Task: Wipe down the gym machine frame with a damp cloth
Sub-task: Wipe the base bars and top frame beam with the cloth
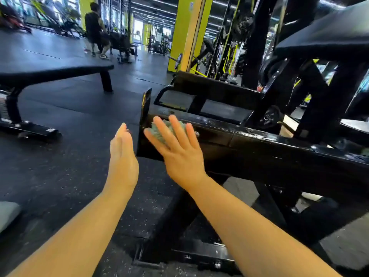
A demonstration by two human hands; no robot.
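A right hand (179,148), fingers spread flat, presses a fluffy teal cloth (159,129) against the end of the glossy black steel machine beam (249,144). The left hand (122,154) hovers open and empty. Ungripped, the cloth could slip off beside the upright black end plate (145,104).

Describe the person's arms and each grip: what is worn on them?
Nothing is worn. The left grip and the right grip are bare; no gloves or rings show. The left forearm and the right forearm are bare too, down to the picture's edge: no sleeve, watch or bracelet shows.
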